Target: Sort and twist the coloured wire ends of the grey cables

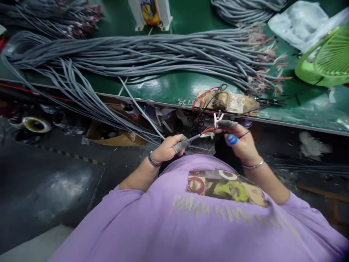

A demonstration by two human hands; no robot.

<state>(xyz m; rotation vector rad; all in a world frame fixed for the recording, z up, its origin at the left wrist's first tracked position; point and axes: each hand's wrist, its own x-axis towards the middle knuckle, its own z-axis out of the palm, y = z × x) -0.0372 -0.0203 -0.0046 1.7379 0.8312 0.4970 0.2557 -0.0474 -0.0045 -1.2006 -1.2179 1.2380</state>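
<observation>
My left hand (169,147) is closed on a grey cable (141,111) near its stripped end, just below the bench edge; grey finger cots cover its fingertips. My right hand (240,140) pinches the cable's thin coloured wires (208,130), with a small pink clip (218,118) right above its fingers. A blue cover sits on the right thumb, and both wrists wear bracelets. The cable runs up and left from my left hand to the large bundle of grey cables (141,54) lying across the green bench (174,89).
A brown worn pad (229,102) with red and black leads sits at the bench edge. A green plastic fan guard (327,58) and a plastic bag (300,22) are at the right. A tape roll (36,124) and clutter lie under the bench.
</observation>
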